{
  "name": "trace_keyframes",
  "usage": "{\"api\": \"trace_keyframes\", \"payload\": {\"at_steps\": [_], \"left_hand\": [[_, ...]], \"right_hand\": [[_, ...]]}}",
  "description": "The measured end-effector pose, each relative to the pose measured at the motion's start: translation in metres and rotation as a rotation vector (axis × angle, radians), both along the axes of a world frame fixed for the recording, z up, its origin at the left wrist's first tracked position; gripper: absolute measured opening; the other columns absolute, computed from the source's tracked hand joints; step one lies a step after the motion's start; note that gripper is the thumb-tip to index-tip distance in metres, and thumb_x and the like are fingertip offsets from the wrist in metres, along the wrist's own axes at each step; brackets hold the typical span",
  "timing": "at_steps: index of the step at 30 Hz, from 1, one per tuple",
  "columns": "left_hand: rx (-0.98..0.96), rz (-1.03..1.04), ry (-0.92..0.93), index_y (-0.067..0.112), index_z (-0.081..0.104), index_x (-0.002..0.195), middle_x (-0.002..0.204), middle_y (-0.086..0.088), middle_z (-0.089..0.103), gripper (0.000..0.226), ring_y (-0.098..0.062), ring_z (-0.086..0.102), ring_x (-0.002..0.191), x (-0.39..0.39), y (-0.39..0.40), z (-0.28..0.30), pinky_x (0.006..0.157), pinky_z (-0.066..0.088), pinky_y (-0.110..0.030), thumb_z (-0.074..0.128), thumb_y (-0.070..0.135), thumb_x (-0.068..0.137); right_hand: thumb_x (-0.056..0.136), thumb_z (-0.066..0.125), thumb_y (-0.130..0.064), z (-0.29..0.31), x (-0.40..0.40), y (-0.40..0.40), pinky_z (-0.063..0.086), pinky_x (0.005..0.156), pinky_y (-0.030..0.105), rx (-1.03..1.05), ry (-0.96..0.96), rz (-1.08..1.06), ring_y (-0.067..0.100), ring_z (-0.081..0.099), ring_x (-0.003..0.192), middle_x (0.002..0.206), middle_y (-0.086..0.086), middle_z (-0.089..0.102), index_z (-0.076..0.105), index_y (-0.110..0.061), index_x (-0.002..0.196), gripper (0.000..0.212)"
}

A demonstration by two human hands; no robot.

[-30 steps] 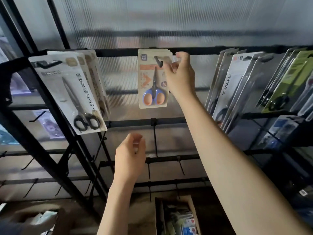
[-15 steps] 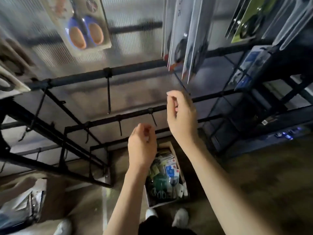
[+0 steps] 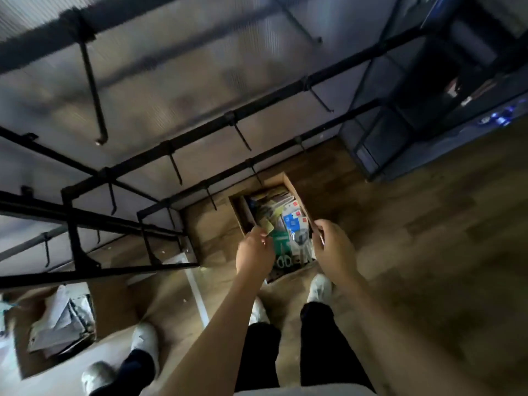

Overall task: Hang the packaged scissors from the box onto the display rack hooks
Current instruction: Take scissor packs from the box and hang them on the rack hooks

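I reached both hands, left (image 3: 255, 252) and right (image 3: 333, 247), over the box (image 3: 297, 192) (grips loose, empty) to pick the next scissors pack (image 3: 283, 244).

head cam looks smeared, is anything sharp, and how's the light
Head view: motion blur smears the rack bars and floor; the hands, left and right, and the box are clearest, still soft; dim light, wide-angle bending at the edges.
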State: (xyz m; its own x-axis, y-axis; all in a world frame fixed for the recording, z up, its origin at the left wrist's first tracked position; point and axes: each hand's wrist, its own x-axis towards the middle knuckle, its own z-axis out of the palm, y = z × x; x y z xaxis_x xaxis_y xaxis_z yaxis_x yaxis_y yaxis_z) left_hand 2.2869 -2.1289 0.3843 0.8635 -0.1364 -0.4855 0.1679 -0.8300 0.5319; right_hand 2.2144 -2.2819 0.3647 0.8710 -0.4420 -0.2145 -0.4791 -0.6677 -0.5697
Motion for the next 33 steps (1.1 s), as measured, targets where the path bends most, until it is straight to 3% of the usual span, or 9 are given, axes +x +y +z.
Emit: {"api": "trace_keyframes", "payload": {"at_steps": [3,10,14,19,23,28,33], "left_hand": [[0.059,-0.127,0.091,0.013,0.055,0.118,0.111,-0.012,0.064,0.027,-0.031,0.060,0.099,0.000,0.014,-0.027,0.077,0.050,-0.034,0.048,0.020,0.092],[0.184,-0.363,0.136,0.016,0.054,0.118,0.114,-0.013,0.062,0.027,-0.032,0.058,0.099,0.008,0.033,-0.098,0.070,0.045,-0.032,0.045,0.020,0.094],[0.258,-0.438,0.131,0.014,0.050,0.118,0.115,-0.013,0.060,0.027,-0.033,0.056,0.105,0.011,0.029,-0.161,0.083,0.049,-0.039,0.045,0.021,0.093],[0.345,-0.503,0.065,0.010,0.047,0.117,0.120,-0.013,0.057,0.027,-0.033,0.052,0.112,0.023,0.006,-0.268,0.088,0.044,-0.041,0.044,0.021,0.093],[0.389,-0.567,0.035,0.012,0.038,0.133,0.131,-0.013,0.049,0.041,-0.033,0.042,0.123,0.038,-0.007,-0.361,0.098,0.037,-0.044,0.045,0.020,0.093],[0.446,-0.692,-0.068,0.012,0.034,0.139,0.139,-0.012,0.042,0.047,-0.032,0.039,0.127,0.069,-0.016,-0.449,0.100,0.035,-0.044,0.046,0.018,0.094],[0.410,-0.745,-0.220,0.012,0.046,0.128,0.130,-0.009,0.050,0.034,-0.030,0.043,0.123,0.102,-0.036,-0.500,0.099,0.035,-0.043,0.046,0.019,0.094]], "right_hand": [[0.092,0.051,-0.016,-0.026,-0.017,0.009,0.044,0.082,0.035,0.030,0.152,-0.036,0.031,0.057,0.105,0.114,0.013,0.062,0.056,-0.007,0.122,0.032],[0.093,0.049,-0.013,-0.091,-0.034,0.020,0.045,0.090,0.038,0.052,0.295,-0.208,0.031,0.056,0.110,0.118,0.015,0.061,0.054,-0.006,0.127,0.035],[0.093,0.050,-0.015,-0.147,-0.037,0.014,0.045,0.092,0.038,0.015,0.290,-0.190,0.030,0.056,0.111,0.120,0.013,0.061,0.053,-0.008,0.128,0.035],[0.094,0.050,-0.017,-0.235,-0.027,-0.007,0.042,0.081,0.029,-0.053,0.258,-0.075,0.023,0.057,0.106,0.117,0.009,0.060,0.053,-0.011,0.125,0.031],[0.097,0.046,-0.020,-0.309,-0.003,-0.026,0.045,0.085,0.032,-0.110,0.237,0.013,0.023,0.056,0.108,0.118,0.008,0.059,0.051,-0.011,0.126,0.030],[0.096,0.047,-0.020,-0.390,0.038,-0.039,0.042,0.071,0.029,-0.176,0.326,0.196,0.022,0.058,0.097,0.115,0.007,0.058,0.050,-0.014,0.123,0.027],[0.094,0.047,-0.011,-0.447,0.078,-0.047,0.046,0.083,0.036,-0.167,0.433,0.295,0.024,0.054,0.106,0.125,0.007,0.051,0.045,-0.013,0.127,0.034]]}}
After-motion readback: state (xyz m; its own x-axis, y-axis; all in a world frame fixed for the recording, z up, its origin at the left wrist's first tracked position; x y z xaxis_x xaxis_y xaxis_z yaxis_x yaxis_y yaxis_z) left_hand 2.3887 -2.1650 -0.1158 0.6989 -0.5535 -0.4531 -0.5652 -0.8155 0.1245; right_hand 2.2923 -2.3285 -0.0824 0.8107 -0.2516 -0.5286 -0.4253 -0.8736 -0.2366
